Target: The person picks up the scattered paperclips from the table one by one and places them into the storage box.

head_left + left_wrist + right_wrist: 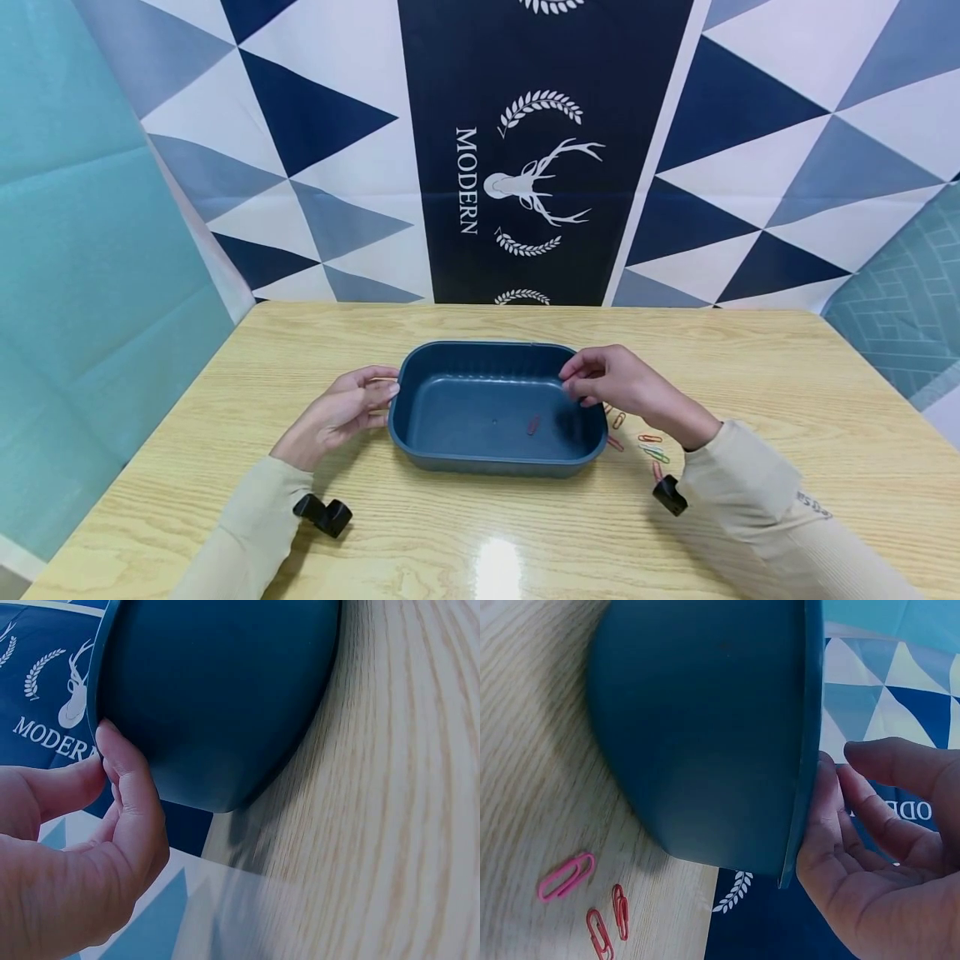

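A dark blue oblong plastic basin (480,464) stands on the table. At its left end my left hand (348,412) pinches the rim with thumb and fingers, which also shows in the left wrist view. Over the basin's right end is my right hand (615,383), fingers loosely bent and fingertips just inside the rim. In the right wrist view its thumb stands apart from the fingers, with nothing visible between them. A small reddish paper clip (532,425) shows inside the basin, slightly blurred.
Beside the basin's right end lie several paper clips: a pink one (566,877), red ones (621,911), an orange one (649,438) and a green one (660,456). The wooden table (420,533) ends at a patterned cloth (525,250) behind.
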Demonstrator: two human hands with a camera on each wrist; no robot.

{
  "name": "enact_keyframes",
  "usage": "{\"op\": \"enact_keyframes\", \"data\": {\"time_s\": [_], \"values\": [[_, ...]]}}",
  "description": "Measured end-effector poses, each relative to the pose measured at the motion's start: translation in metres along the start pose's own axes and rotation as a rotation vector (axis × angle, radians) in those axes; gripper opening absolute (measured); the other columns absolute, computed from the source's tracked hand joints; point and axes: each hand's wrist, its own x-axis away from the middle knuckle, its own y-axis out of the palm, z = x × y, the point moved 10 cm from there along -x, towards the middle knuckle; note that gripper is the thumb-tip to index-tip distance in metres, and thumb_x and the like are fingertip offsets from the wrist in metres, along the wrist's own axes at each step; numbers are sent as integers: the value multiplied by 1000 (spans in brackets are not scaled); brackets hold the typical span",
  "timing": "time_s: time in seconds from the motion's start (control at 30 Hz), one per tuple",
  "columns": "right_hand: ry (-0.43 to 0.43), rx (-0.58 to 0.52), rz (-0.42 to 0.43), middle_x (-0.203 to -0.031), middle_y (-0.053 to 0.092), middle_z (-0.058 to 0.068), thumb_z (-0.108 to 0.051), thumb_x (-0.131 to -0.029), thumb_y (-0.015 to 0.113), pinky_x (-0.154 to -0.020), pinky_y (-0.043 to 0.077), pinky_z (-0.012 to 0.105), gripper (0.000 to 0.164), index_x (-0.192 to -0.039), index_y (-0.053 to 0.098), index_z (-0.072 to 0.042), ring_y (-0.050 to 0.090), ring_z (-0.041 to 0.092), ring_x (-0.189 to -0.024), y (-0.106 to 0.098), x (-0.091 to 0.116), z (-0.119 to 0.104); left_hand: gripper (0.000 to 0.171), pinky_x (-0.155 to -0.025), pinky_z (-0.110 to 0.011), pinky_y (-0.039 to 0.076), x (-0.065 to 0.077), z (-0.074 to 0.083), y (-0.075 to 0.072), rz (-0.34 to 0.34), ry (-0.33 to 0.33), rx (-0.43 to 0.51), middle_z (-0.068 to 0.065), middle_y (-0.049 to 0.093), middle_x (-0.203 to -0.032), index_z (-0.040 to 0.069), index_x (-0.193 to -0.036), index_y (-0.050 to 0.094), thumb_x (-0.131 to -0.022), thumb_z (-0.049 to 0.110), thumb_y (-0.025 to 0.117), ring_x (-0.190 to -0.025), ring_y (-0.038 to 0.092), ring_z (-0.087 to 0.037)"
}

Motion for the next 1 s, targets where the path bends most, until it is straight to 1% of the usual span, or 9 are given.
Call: {"op": "enact_keyframes", "data": {"time_s": [0.23,0.4,0.57,0.7,0.93,1.0], "values": [[-30,-18,28,-99,65,17,-8,-96,59,-76,55,35,20,-108,62,8,61,22,-83,-5,4,-2,41,-68,-25,55,-1,1,0,1,5,-2,-6,60,-98,-10,-137,32,-100,0,47,-79,63,-12],[-25,-35,64,-102,66,15,-11,-98,58,-78,55,35,24,-113,61,7,64,22,-88,-14,8,1,40,-68,-24,55,-1,0,0,8,-2,-5,-5,60,-96,-10,-137,33,-100,-1,46,-78,63,-11],[-5,-33,92,-102,66,12,-13,-98,57,-81,54,39,26,-114,60,7,64,23,-91,-27,14,11,39,-67,-24,55,-2,0,1,5,-1,-1,-4,60,-96,-10,-136,33,-100,-1,46,-78,64,-11],[13,-30,105,-101,66,13,-15,-98,58,-80,54,40,27,-114,60,7,63,23,-91,-36,19,19,39,-68,-25,55,-1,1,0,7,1,-5,-4,61,-95,-10,-136,34,-100,-1,46,-78,64,-11],[34,1,125,-98,65,12,-18,-98,59,-78,54,37,30,-114,59,6,62,23,-90,-49,26,35,38,-67,-25,55,1,1,-1,13,2,-11,-5,60,-97,-10,-135,35,-101,0,46,-79,63,-12],[40,12,128,-100,65,12,-19,-98,60,-78,54,36,31,-115,58,7,62,21,-89,-53,27,41,38,-67,-25,55,1,1,-1,17,-1,-11,-5,60,-97,-10,-135,35,-101,0,46,-79,63,-12]]}}
